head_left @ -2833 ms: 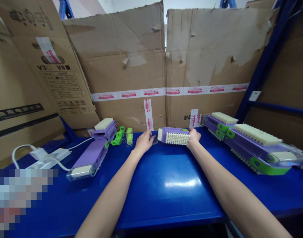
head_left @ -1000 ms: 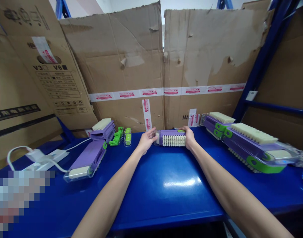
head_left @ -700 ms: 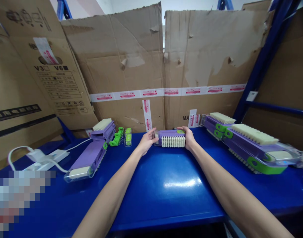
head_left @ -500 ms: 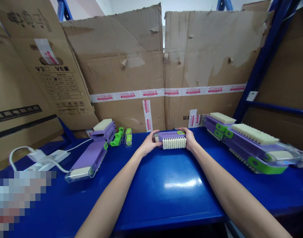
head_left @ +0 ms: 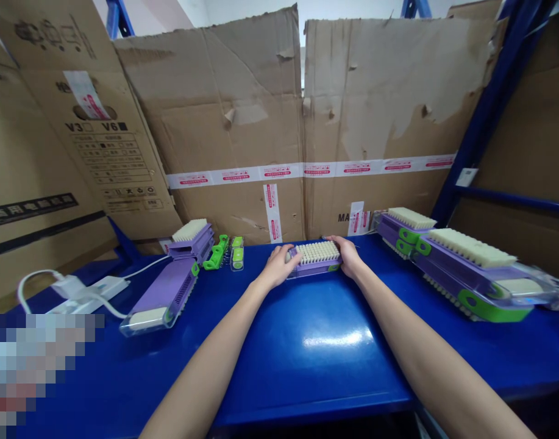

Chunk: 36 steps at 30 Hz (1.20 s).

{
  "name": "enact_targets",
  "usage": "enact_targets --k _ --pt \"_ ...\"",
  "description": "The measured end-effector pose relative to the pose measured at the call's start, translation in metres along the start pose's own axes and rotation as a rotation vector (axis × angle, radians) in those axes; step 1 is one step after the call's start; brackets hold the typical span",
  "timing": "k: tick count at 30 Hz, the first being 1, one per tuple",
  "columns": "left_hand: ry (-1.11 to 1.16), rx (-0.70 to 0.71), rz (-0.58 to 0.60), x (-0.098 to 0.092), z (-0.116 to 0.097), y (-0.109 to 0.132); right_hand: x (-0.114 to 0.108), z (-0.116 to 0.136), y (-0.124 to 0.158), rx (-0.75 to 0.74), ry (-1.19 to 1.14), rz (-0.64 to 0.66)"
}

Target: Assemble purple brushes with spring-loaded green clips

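A purple brush-like unit (head_left: 316, 267) with a block of cream bristles (head_left: 319, 250) sits between my hands near the back of the blue table. Its bristles face up, and a bit of green shows at its lower right. My left hand (head_left: 280, 266) grips the left end, fingers on top and thumb along the front. On the right end, my right hand (head_left: 348, 257) has its fingers behind the unit, partly hidden. To the left lie a green clip-like strip (head_left: 217, 253) and a clear case with green pieces (head_left: 238, 253).
More purple units stand at the left (head_left: 164, 292) and in a stack at the right (head_left: 466, 262). A white power strip (head_left: 89, 296) with cables lies at the far left. Cardboard sheets (head_left: 242, 122) wall off the back, with blue rack posts (head_left: 478, 110) beside them.
The purple brush-like unit has been tipped over between my hands: its bristles faced me before and now face up. My left hand has shifted slightly right and down.
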<state>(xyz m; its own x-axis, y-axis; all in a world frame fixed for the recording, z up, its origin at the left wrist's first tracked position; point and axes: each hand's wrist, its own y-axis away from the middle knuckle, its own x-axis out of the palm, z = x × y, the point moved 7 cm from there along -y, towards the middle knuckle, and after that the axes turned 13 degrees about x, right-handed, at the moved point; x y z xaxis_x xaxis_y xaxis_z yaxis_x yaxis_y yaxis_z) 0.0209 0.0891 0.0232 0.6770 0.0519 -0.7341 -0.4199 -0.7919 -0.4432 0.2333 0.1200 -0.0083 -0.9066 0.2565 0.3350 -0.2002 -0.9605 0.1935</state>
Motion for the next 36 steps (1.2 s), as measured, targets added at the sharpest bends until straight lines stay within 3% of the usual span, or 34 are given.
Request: enact_targets --k 6,10,13,18,22,26,28,32,34,36 --pt "-0.126 0.023 0.098 -0.005 -0.022 0.002 0.004 0.002 0.006 -0.036 0.060 -0.005" --pt "-0.258 0.105 0.266 0.005 -0.051 0.006 0.007 0.002 0.008 -0.035 0.073 0.024" --pt "-0.337 0.054 0.308 0.008 -0.061 0.010 0.007 0.002 0.008 -0.026 0.088 0.032" --pt "-0.410 -0.066 0.284 0.008 -0.061 0.013 0.009 0.001 0.008 -0.038 0.085 0.041" --pt "-0.525 -0.199 0.183 -0.002 -0.053 0.015 0.010 0.006 0.011 -0.104 0.102 0.033" --pt "-0.563 -0.174 0.254 -0.011 -0.042 0.013 -0.010 0.015 0.014 -0.122 0.134 -0.156" --pt "-0.562 -0.174 0.279 -0.018 -0.036 0.012 -0.018 0.017 0.015 -0.096 0.121 -0.191" --pt "-0.568 -0.144 0.112 -0.029 -0.045 0.010 -0.010 0.012 0.016 0.033 0.177 -0.054" --pt "-0.530 -0.102 0.038 -0.024 -0.059 0.010 0.001 0.006 0.018 0.086 0.231 0.022" --pt "-0.490 -0.039 0.038 -0.012 -0.076 0.012 0.012 0.001 0.021 0.108 0.277 0.085"
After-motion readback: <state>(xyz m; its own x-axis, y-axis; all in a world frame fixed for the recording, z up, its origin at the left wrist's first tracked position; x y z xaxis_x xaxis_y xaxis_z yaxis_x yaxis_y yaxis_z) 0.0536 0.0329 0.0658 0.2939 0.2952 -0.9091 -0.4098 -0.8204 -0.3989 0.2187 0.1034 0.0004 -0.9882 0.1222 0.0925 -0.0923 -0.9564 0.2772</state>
